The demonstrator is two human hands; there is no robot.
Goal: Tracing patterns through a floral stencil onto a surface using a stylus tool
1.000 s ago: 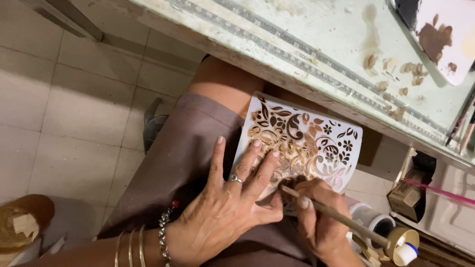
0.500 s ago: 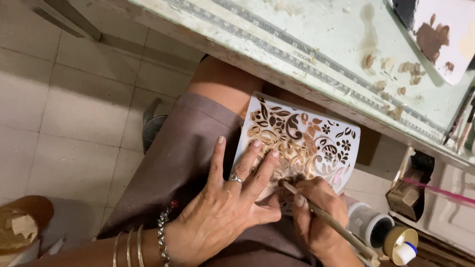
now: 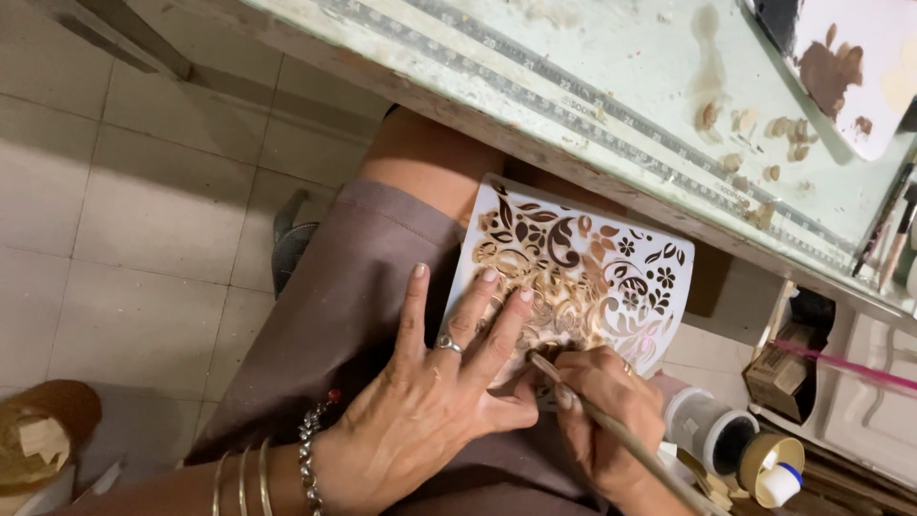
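Your left hand [image 3: 435, 406] lies flat with fingers spread, pressing the white floral stencil [image 3: 583, 268] down on the brown fabric [image 3: 353, 287] over your lap, just below the worktable edge [image 3: 535, 143]. Your right hand [image 3: 602, 420] grips a thin wooden-handled brush [image 3: 621, 435], its tip on the stencil's lower edge.

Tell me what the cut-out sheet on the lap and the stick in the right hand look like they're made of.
The stencil sheet looks like thin white plastic or card, matte, with leaf and flower shapes cut through it and brown paint smeared on top. It bends slightly over the lap, so it seems flexible. The stick in the right hand looks like bare pale wood, probably a brush handle. Its tip is hidden.
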